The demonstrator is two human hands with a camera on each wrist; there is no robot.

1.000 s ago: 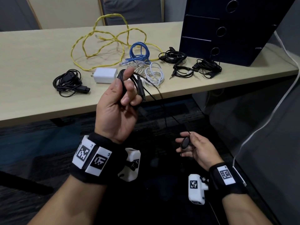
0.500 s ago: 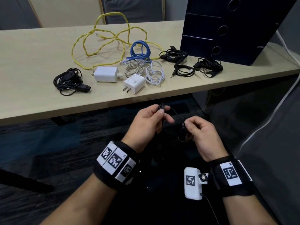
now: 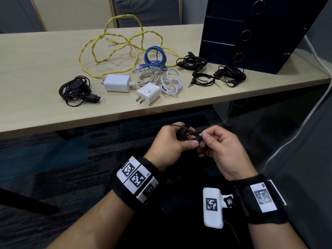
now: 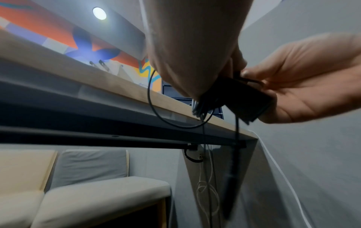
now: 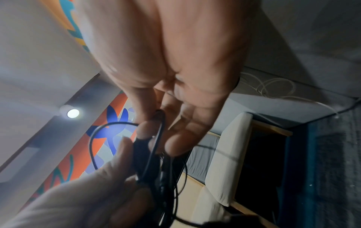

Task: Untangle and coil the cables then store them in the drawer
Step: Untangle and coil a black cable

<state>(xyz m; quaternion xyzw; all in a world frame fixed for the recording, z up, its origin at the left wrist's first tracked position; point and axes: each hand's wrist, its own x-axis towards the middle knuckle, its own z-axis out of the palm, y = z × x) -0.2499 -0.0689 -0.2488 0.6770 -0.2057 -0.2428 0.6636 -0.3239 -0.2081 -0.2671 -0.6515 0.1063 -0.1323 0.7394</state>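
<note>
A thin black cable is held between both hands below the near edge of the tabletop, over the dark carpet. The left hand is closed around a small bundle of its loops, thumb pressed on top; the right hand pinches one strand with thumb and forefinger. In the left wrist view a loop and a loose tail are seen hanging free under the left hand, in front of the tabletop's underside.

On the tabletop, well apart from the hands, other cables are laid out: a sprawling yellow cable, a blue coil, two white coils beside two white chargers, a black bundle towards the left, and three black bundles just before the drawer unit. The nearest charger sits close to the front edge. The drawer unit stands at the right end, its three drawers shut. Bare tabletop is left at the far left, and open floor is seen beneath and left of the hands.
</note>
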